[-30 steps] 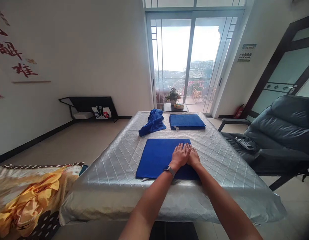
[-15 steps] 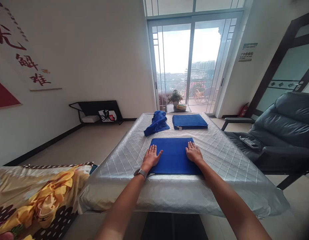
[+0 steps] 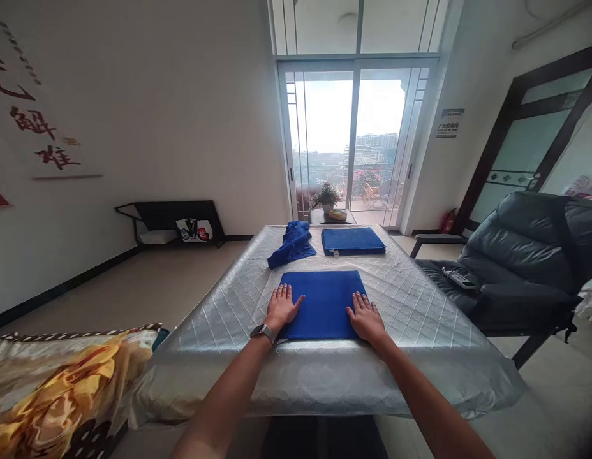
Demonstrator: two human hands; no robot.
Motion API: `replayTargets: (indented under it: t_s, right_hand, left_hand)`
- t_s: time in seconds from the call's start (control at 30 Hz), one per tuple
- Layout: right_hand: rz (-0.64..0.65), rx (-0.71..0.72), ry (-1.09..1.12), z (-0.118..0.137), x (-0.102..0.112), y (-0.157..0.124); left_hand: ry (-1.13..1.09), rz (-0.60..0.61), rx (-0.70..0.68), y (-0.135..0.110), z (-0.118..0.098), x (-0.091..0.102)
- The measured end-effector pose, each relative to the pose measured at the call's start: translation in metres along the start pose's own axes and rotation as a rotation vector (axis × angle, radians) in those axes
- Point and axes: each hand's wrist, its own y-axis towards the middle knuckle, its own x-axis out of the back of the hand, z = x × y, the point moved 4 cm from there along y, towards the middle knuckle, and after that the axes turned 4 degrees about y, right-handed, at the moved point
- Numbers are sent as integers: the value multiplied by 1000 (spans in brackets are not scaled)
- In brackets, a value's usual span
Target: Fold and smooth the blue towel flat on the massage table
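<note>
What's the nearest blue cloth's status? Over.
Nearest blue cloth: flat. Left grip: open, palm down at its left edge. Right grip: open, palm down at its right. Beyond it: crumpled cloth, blue stack.

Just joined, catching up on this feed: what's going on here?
A person's left hand and right hand rest flat on the left and right sides of a rectangular blue cloth. It lies near the front of a silver-covered table. Farther back are a crumpled blue cloth, left, and a neat blue stack, right.
</note>
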Motion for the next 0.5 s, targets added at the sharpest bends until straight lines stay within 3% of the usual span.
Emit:
replayTargets:
  t_s: [0.07, 0.13, 0.27, 0.33, 0.4, 0.5]
  right_hand:
    - [-8, 3, 21, 0, 1, 1]
    - [-10, 7, 32, -1, 1, 1]
    - [-2, 41, -12, -2, 0, 0]
    - [1, 67, -40, -3, -1, -1]
    - [1, 74, -43, -3, -1, -2]
    - [-11, 48, 7, -2, 1, -2]
  left_hand:
    - [-13, -52, -19, -1, -20, 10]
    - [-70, -103, -115, -5, -56, 17]
    - [-161, -123, -491, -23, -145, 15]
    - [-185, -98, -608, -31, -172, 9]
    - [-208, -46, -634, -34, -178, 2]
    - [-200, -2, -617, -30, -149, -8]
